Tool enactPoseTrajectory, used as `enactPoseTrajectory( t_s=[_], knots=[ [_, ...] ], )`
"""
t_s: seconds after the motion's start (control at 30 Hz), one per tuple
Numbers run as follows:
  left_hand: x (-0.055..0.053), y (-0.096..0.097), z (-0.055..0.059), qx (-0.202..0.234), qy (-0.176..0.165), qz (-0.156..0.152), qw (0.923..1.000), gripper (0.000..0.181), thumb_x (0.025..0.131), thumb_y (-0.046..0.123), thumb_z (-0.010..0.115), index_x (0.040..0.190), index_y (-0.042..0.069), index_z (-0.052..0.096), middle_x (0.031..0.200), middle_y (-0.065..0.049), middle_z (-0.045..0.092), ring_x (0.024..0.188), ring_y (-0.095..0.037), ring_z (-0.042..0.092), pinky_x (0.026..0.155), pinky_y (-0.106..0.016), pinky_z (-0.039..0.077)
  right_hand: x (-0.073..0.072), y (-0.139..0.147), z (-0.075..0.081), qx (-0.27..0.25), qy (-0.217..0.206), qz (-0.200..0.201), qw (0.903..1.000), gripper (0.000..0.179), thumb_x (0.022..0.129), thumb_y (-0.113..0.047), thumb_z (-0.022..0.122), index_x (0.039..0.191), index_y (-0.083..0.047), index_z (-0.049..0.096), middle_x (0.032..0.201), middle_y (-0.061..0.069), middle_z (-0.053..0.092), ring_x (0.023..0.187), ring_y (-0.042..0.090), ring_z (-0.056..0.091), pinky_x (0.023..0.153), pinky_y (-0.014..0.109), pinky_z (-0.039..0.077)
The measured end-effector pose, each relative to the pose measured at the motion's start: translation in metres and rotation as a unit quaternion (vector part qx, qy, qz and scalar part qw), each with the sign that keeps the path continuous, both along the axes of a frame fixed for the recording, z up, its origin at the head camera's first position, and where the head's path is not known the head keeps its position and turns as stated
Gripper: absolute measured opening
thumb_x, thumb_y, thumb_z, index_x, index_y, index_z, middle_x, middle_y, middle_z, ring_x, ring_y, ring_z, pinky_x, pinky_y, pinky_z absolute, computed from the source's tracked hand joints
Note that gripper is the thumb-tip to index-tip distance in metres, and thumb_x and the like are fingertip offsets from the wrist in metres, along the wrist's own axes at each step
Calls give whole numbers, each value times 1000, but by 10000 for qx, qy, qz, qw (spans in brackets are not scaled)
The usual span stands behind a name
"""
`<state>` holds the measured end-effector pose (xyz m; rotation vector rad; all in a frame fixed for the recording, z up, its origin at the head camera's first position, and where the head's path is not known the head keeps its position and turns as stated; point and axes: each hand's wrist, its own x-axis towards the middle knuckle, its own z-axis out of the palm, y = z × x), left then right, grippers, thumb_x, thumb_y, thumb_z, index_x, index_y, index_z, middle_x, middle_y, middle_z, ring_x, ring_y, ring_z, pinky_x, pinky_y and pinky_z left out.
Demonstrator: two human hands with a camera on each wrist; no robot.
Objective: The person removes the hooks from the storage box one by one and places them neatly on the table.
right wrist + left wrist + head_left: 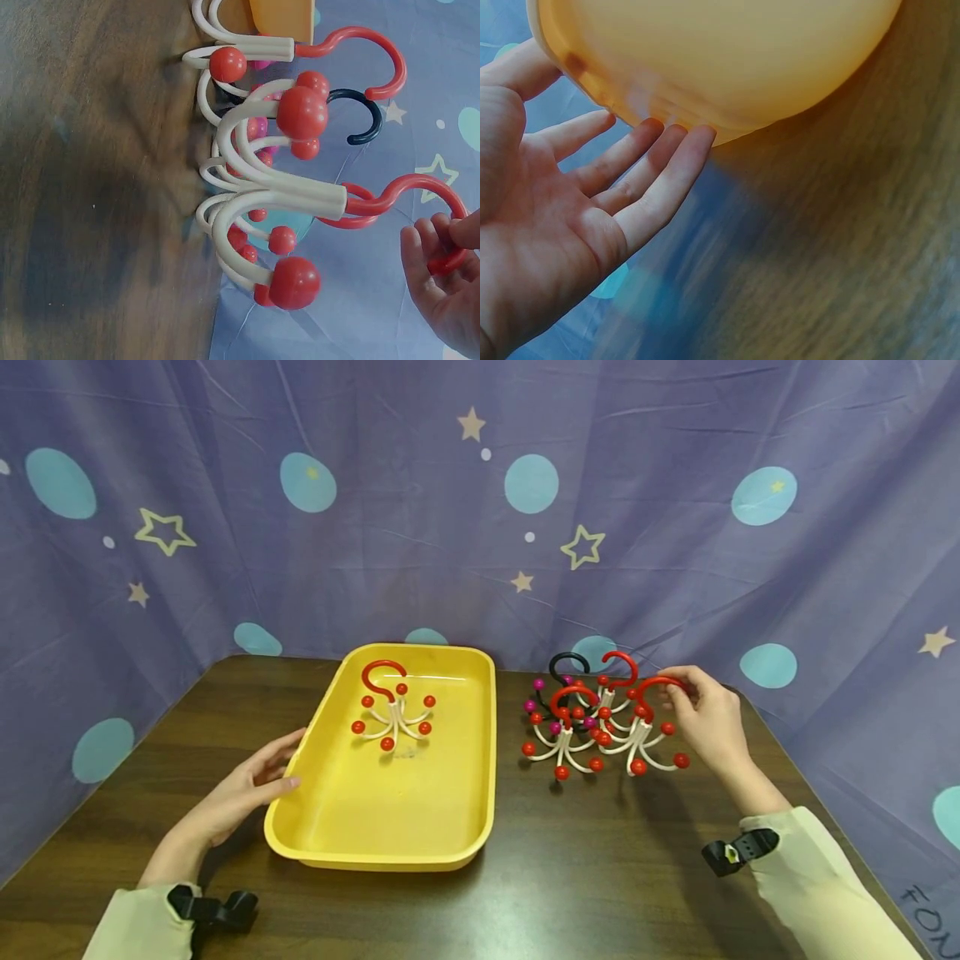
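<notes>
My left hand (232,793) holds the left rim of a yellow plastic tray (491,760), thumb over the edge and fingers against the outer wall. In the left wrist view, the fingertips touch the wall. One white hook hanger (395,714) with a red hook and red balls stands inside the tray. On the right, my right hand (705,718) pinches the red hook of a similar hanger (322,196). I cannot tell whether that hanger touches the table. Beside it are another red-and-white hanger (564,739), one behind (607,700), and a black hanger (558,664) with magenta balls, partly hidden.
Everything stands on a dark brown wooden table (585,877). A purple curtain (420,527) with stars and blue dots hangs close behind the table and at both sides. The hangers on the right crowd together, their arms overlapping in view.
</notes>
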<state>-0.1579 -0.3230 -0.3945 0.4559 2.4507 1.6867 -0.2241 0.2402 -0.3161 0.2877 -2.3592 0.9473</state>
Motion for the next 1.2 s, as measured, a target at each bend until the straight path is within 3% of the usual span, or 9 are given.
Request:
enactPoseTrajectory(
  t_s=[0.17, 0.4, 0.6, 0.77, 0.87, 1.2],
  knots=[
    [0, 0, 0, -10, -15, 14, 10000, 61, 92, 9, 49, 145, 10, 19, 123, 4, 46, 101, -5, 51, 78, -24, 47, 0, 1, -1, -109, 68, 25, 9999, 16, 88, -2, 53, 100, -1, 64, 84, 17, 68, 65, -4, 60, 55, 7, 44],
    [0, 1, 0, -42, -51, 57, 10000, 61, 92, 10, 49, 145, 10, 19, 123, 5, 45, 101, -5, 51, 78, -24, 47, -1, -2, -9, 310, -40, 50, 9995, 17, 88, -2, 55, 102, -3, 64, 82, 15, 68, 68, 18, 66, 52, 10, 41],
    [1, 1, 0, -14, -70, 26, 10000, 61, 92, 10, 49, 145, 10, 18, 123, 5, 45, 102, -4, 51, 78, -24, 47, -3, -3, -20, 428, -125, 123, 9989, 16, 87, -1, 56, 101, -3, 64, 84, 13, 68, 68, -2, 58, 56, 8, 41],
    [0, 1, 0, -24, -60, 31, 10000, 61, 92, 9, 49, 145, 10, 18, 124, 5, 45, 102, -4, 51, 78, -24, 47, -4, -5, -26, 452, -124, 98, 9989, 17, 87, -1, 56, 101, -3, 64, 85, 13, 68, 71, 20, 63, 56, 10, 40],
    [0, 1, 0, -6, -47, 43, 10000, 61, 92, 9, 49, 145, 10, 19, 124, 4, 45, 102, -5, 51, 78, -24, 47, -4, -6, -27, 451, -109, 135, 9988, 17, 87, -1, 56, 102, -3, 64, 85, 14, 68, 73, 25, 63, 56, 11, 40],
    [0, 2, 1, 27, -36, 10, 10000, 61, 92, 9, 49, 145, 9, 18, 123, 4, 46, 102, -5, 52, 77, -24, 47, 0, -6, -26, 654, -154, 300, 9973, 20, 86, -7, 57, 105, -8, 64, 91, 8, 66, 65, 11, 50, 56, 20, 38]
  ],
)
